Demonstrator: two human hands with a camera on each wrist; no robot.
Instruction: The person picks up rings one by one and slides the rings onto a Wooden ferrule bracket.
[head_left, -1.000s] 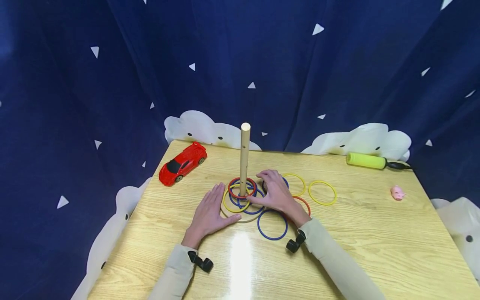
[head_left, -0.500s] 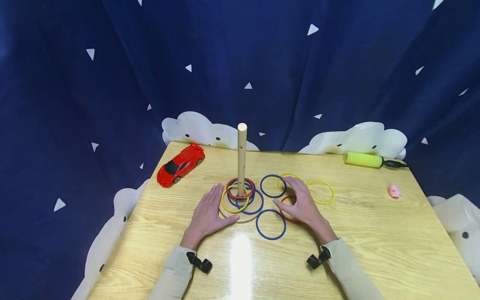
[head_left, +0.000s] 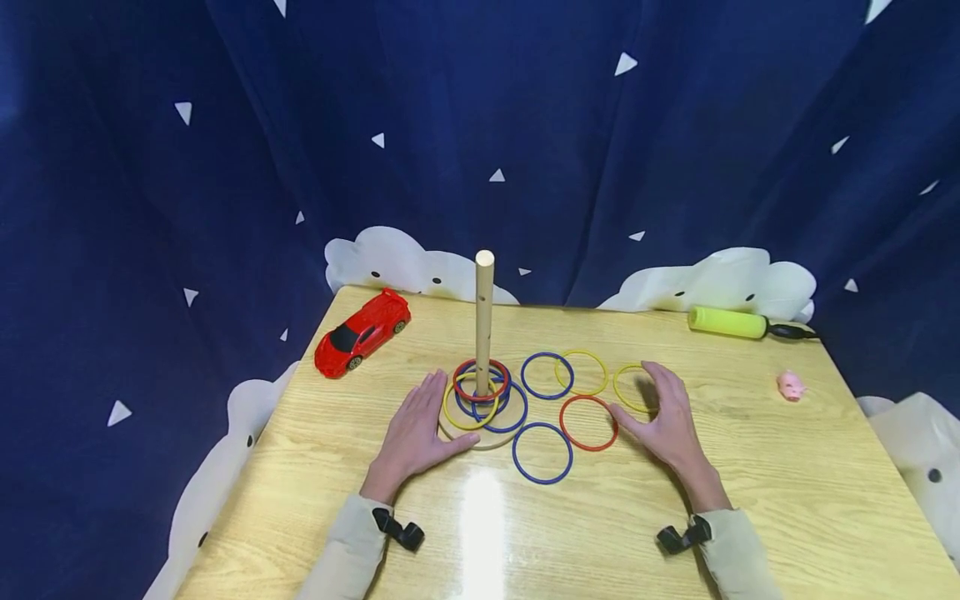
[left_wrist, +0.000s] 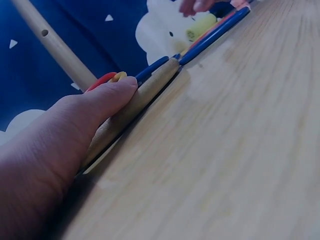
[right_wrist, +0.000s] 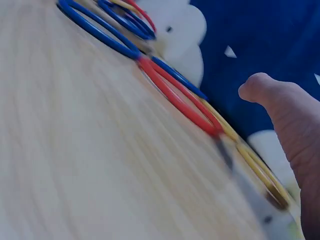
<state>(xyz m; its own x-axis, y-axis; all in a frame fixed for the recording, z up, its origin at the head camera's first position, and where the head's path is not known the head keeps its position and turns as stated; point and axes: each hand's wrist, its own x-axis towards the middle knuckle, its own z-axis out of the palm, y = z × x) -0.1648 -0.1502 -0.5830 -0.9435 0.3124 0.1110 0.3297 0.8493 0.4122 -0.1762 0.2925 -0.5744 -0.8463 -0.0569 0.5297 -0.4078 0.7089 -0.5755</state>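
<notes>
A round wooden base (head_left: 491,443) carries an upright peg (head_left: 483,325) with several red, blue and yellow rings around its foot. My left hand (head_left: 416,437) rests at the base's left side, fingers straight. Its thumb (left_wrist: 112,97) lies over the base's edge in the left wrist view. My right hand (head_left: 667,421) is above the table with thumb and fingers spread, holding nothing. It partly hides the rightmost yellow ring (head_left: 626,402). A red ring (head_left: 561,419) lies just left of the right thumb (right_wrist: 280,97).
Two blue rings, one at the front (head_left: 516,458) and one farther back (head_left: 522,375), lie right of the base. Another yellow ring (head_left: 604,373) overlaps the rear one. A red toy car (head_left: 363,333) stands back left; a yellow-green pump (head_left: 727,322) and pink pig (head_left: 791,386) lie right.
My right hand has moved right, away from the peg, past the rear blue ring and the red ring to the rightmost yellow ring. The left hand has stayed at the base.
</notes>
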